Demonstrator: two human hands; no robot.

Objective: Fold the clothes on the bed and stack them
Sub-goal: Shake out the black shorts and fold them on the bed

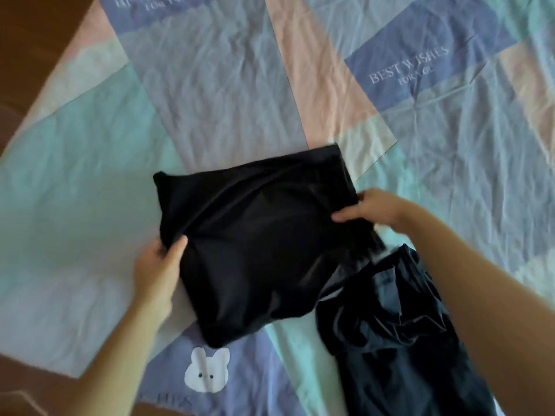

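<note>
Garment (258,232) between both hands' grip.

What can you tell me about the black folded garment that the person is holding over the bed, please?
The black folded garment is a roughly rectangular bundle of smooth, slightly shiny fabric with soft creases. It lies tilted over the patchwork bedsheet; whether it is resting or lifted is unclear. The left hand grips its left edge, thumb on top, and the right hand pinches its right edge. Its lower right corner meets a crumpled dark garment.
</note>
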